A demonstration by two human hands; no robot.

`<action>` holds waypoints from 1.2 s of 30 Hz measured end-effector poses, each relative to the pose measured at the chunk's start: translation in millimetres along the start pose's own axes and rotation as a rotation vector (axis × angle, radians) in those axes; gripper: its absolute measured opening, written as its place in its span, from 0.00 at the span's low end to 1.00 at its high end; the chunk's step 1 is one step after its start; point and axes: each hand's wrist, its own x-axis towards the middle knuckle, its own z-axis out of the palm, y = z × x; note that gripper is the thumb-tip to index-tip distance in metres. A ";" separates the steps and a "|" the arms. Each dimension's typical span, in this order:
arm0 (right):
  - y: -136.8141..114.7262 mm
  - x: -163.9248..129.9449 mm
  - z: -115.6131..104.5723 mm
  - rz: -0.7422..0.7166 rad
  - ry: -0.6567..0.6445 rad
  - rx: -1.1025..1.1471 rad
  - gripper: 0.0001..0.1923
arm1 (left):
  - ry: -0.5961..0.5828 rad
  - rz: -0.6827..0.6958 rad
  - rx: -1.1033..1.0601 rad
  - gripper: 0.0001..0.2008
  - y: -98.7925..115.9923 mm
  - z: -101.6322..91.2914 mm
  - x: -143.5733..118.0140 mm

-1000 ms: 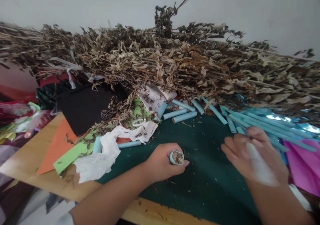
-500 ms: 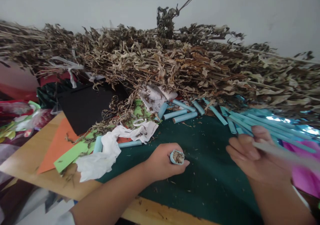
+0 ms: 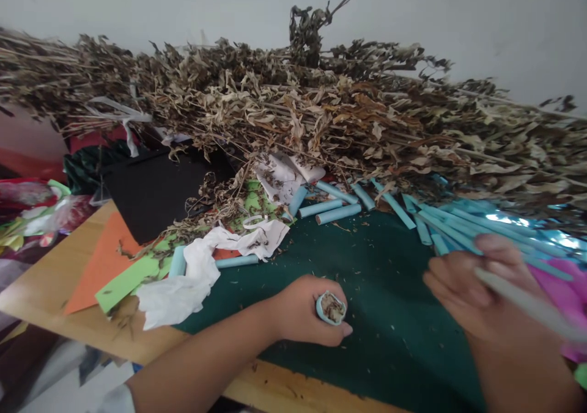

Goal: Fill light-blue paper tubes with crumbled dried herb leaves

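We appear to be in a makeshift craft corner, though whether in a home or a small workshop we cannot tell: dried leafy stalks point(image 3: 275, 104) are heaped before a plain pale wall point(image 3: 137, 3), and our wooden surface point(image 3: 41, 285) carries a dark green sheet point(image 3: 380, 272), orange paper point(image 3: 94, 275), crumpled white paper point(image 3: 177, 297) and rolled blue tubes point(image 3: 338, 214).

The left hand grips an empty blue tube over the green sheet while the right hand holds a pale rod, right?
Not quite: the tube isn't empty; the head view shows dried bits in its open end. The left hand does grip it over the green sheet, and the right hand holds a pale rod.
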 end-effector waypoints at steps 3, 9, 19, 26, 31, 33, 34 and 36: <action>-0.7 -0.6 3.4 0.048 0.005 -0.093 0.08 | -0.045 -0.046 -0.004 0.06 -2.7 0.2 2.6; -5.1 -0.1 8.7 0.057 0.034 -0.120 0.07 | -0.091 -0.029 0.018 0.05 -6.0 -2.6 4.3; -21.5 4.9 2.8 0.113 -0.018 -0.162 0.10 | -0.121 -0.008 0.001 0.06 -5.2 -1.7 6.0; -11.3 8.5 5.8 0.161 0.110 -0.239 0.08 | -0.148 -0.008 0.013 0.06 -7.8 -2.8 5.1; -13.7 10.1 9.1 0.160 0.081 -0.078 0.06 | -0.160 0.019 -0.004 0.07 -8.8 -3.0 5.7; -15.3 11.0 10.8 0.208 0.105 -0.161 0.08 | -0.162 0.009 -0.003 0.07 -8.8 -3.0 6.0; -15.9 11.3 11.6 0.214 0.116 -0.159 0.08 | -0.161 0.005 -0.001 0.07 -8.6 -3.0 6.1; -16.6 11.7 13.0 0.187 0.112 -0.044 0.09 | -0.159 0.007 0.000 0.06 -8.2 -3.1 6.2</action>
